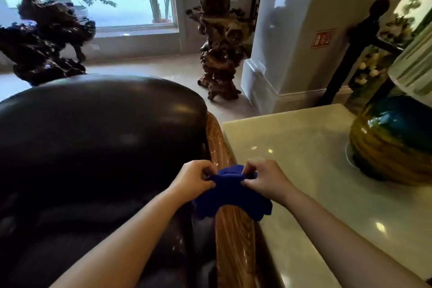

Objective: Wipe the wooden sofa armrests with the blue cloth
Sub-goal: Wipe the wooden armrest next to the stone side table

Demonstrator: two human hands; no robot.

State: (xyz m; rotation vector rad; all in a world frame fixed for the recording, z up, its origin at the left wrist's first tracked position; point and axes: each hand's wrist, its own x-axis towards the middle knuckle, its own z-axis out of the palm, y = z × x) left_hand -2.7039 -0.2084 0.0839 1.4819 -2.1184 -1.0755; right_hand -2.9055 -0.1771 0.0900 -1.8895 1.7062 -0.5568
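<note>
A blue cloth is draped across the glossy wooden armrest of a dark leather sofa. My left hand pinches the cloth's left upper edge. My right hand pinches its right upper edge. Both hands hold the cloth stretched between them just above the armrest, and its lower edges hang down on either side of the wood. The armrest runs away from me toward the sofa's rounded back.
A pale stone side table stands right beside the armrest, with a round blue-and-amber lamp base on it. Dark carved root sculptures stand on the floor beyond, near a window and a white column.
</note>
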